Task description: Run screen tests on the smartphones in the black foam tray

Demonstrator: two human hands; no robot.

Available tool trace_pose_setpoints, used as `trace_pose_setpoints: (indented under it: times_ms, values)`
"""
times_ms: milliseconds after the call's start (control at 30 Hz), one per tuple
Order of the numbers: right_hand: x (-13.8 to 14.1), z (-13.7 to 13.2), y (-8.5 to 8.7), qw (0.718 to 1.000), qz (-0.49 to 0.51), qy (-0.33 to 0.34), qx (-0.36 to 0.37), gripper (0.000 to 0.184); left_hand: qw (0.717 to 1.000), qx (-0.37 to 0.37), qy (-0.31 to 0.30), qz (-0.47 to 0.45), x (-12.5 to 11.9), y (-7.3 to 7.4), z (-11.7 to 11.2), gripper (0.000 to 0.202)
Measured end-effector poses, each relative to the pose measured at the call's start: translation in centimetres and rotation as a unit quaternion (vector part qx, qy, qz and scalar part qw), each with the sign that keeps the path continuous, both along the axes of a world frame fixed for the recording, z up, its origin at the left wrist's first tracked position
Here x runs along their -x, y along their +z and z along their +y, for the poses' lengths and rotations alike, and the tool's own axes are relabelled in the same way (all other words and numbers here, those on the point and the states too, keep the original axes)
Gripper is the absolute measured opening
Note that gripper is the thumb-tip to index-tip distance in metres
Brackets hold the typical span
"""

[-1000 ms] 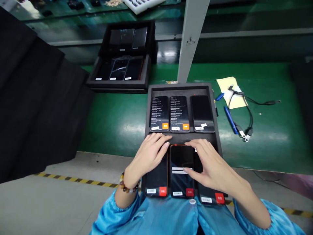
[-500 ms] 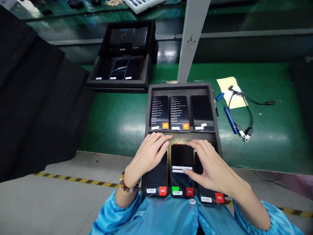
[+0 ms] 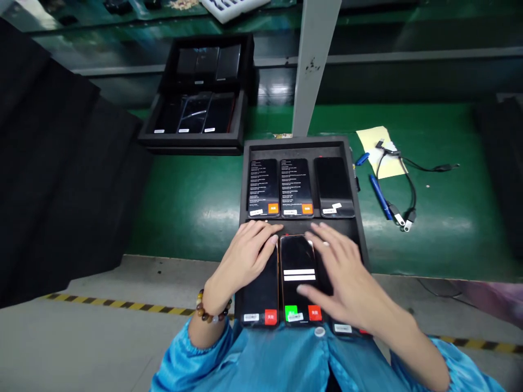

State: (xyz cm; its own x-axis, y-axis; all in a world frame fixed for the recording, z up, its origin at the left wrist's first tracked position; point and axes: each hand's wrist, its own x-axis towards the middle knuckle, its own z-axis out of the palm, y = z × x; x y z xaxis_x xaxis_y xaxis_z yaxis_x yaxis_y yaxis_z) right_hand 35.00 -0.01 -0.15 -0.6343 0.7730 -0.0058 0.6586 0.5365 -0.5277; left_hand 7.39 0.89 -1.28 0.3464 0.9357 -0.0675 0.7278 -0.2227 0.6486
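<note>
In the black tray (image 3: 294, 141) lie two rows of smartphones. My left hand (image 3: 247, 253) rests over the upper part of the near-left phone (image 3: 258, 291), its fingers stretched out and holding nothing. Beside it, the middle phone (image 3: 299, 294) shows two white bars and a green and a red button on its screen. My right hand (image 3: 341, 269) is spread over that phone's right side, thumb above the screen, slightly blurred; whether it touches the glass I cannot tell. It mostly covers the near-right phone (image 3: 342, 329). Both hands are open.
The far row holds two phones with lines of text (image 3: 263, 182) and a dark phone (image 3: 334, 185). Another tray with phones (image 3: 241, 128) stands at back left. A blue pen (image 3: 379, 197), black cables (image 3: 414, 188) and yellow paper (image 3: 371, 136) lie right. A grey post (image 3: 310, 71) rises behind.
My right hand has shifted and its fingers have spread away from the middle phone's top edge. The left hand stays in place. The whole view has moved slightly.
</note>
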Motion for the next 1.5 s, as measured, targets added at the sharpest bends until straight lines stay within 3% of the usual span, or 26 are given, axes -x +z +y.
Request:
trace_pose_setpoints:
  times_ms: [133,367,767,900,1100,1233,1500]
  values:
    - [-2.6,1.5,-0.6,0.998,-0.014,-0.066,-0.001,0.068,1.0,-0.004,-0.001,0.004,0.0,0.0,0.0,0.033]
    - [-1.2,1.6,-1.3,1.0,-0.006,-0.014,-0.001,0.056,0.999,0.0,-0.017,0.029,-0.5,0.3,0.3,0.028]
    - [0.2,0.1,-1.2,0.996,-0.035,0.073,0.035,0.116,0.999,-0.005,-0.017,0.033,-0.5,0.3,0.3,0.03]
    - [0.5,-0.3,-1.2,0.996,-0.036,0.074,0.034,0.12,0.999,-0.004,-0.018,0.037,-0.5,0.4,0.3,0.03]
    - [-0.1,0.5,-1.0,0.998,-0.025,0.047,0.023,0.102,0.999,-0.013,-0.015,0.032,-0.3,0.5,0.3,0.029]
    - [-0.5,1.4,-0.9,0.999,-0.032,0.039,0.017,0.085,0.995,-0.044,0.012,0.09,0.1,0.5,0.2,0.025]
    - [-0.1,1.9,-0.6,0.998,-0.022,0.035,0.038,0.073,0.991,-0.048,0.022,0.124,0.4,0.3,0.0,0.027]
